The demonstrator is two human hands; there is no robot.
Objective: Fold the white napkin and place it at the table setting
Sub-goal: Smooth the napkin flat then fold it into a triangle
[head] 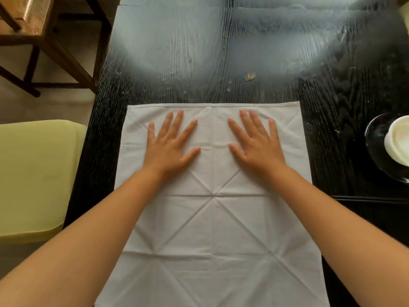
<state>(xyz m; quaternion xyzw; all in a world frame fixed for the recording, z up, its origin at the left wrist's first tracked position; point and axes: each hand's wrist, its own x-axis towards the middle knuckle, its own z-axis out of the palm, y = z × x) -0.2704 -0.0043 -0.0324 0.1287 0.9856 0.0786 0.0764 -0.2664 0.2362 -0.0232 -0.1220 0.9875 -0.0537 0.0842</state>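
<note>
Underneath, a dark wood-grain tabletop (168,63) carries the white napkin (212,229) — both hands, left (170,145) and right (256,145), pressed flat, fingers spread, grasping nothing; wooden chair (33,29) beyond, black plate (376,142) rightward.

Dark table (221,52): napkin (212,229), black plate (376,147).

White napkin (212,218): spread flat, creased, on dark wooden desk (177,63). Left hand (170,147) and right hand (257,147): palms down, fingers splayed, pressing its far half. Black plate (376,149) with white dish (398,140): right edge.
</note>
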